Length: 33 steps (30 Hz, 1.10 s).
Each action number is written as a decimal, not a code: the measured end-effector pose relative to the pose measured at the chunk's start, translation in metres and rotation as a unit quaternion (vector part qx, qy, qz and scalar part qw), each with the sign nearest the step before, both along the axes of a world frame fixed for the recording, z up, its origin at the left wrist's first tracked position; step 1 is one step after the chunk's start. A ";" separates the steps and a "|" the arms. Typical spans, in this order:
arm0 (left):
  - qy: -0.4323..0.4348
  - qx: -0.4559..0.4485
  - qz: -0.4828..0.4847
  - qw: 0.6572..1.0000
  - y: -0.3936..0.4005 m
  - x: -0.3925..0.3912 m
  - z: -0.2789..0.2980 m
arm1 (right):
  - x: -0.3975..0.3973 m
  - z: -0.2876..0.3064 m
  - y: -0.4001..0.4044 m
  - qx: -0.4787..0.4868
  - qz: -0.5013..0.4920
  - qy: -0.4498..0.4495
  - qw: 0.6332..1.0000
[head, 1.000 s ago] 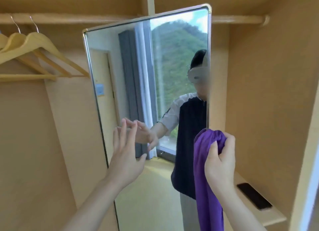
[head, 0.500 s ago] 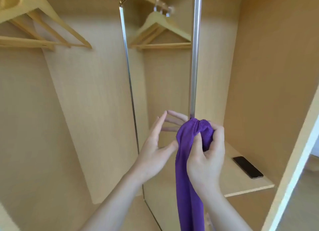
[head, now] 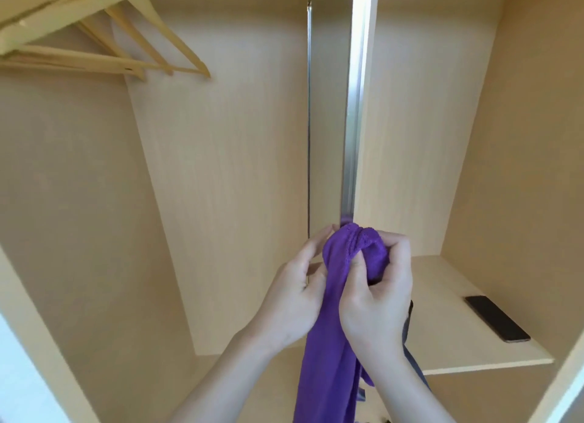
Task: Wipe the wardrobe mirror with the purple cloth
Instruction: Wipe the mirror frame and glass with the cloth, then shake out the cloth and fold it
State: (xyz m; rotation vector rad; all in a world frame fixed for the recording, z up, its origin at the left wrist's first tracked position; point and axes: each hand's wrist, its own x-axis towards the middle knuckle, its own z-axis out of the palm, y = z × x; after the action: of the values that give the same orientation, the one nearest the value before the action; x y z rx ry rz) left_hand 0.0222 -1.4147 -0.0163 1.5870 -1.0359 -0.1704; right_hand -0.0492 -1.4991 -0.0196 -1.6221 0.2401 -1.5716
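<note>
The purple cloth (head: 335,312) hangs with its long axis vertical, its bunched top level with the lower part of the wardrobe mirror (head: 327,122) and just in front of the mirror's metal edge (head: 355,106). The mirror panel stands nearly edge-on to the camera, so only a narrow strip of glass shows, directly beyond and above the cloth.

The right hand (head: 376,299) grips the bunched top, its fingers (head: 395,249) curled round the fabric. The left hand (head: 294,293) holds the cloth from the left side, thumb against the fabric; its fingertips lie behind the cloth and their closure cannot be fully seen. Both hands are equally near the mirror edge; the right carries the wad. The coming move likely calls for the glass face to be turned toward the person, since the wiping surface lies to the left of the edge.

Compared with one second ago, the mirror has swung from face-on to nearly edge-on, and the left hand has come off the glass onto the cloth.

Wooden hangers (head: 104,43) hang upper left. A phone (head: 496,318) lies on the shelf (head: 442,343) at right.
</note>
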 end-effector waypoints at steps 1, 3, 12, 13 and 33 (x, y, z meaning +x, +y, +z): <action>-0.002 0.002 0.007 1.000 -0.003 0.004 -0.001 | 0.004 -0.001 -0.004 -0.006 0.000 0.004 1.000; -0.004 0.004 0.020 1.000 -0.009 0.012 -0.003 | 0.013 -0.002 -0.013 -0.015 -0.005 0.019 1.000; -0.025 0.000 0.066 0.998 -0.041 0.052 -0.003 | 0.068 -0.013 -0.052 -0.047 -0.045 0.079 0.995; -0.029 0.004 0.074 0.997 -0.045 0.057 -0.004 | 0.074 -0.015 -0.055 -0.065 -0.057 0.084 0.993; 0.190 -0.060 0.017 0.980 0.016 0.061 -0.022 | 0.058 -0.020 -0.043 -0.065 0.172 0.163 0.969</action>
State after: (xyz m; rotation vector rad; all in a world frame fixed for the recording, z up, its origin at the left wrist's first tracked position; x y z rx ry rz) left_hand 0.0830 -1.3991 -0.0386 1.3926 -0.7068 -0.3658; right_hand 0.0092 -1.5425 -0.0398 -1.9064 0.0220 -1.0749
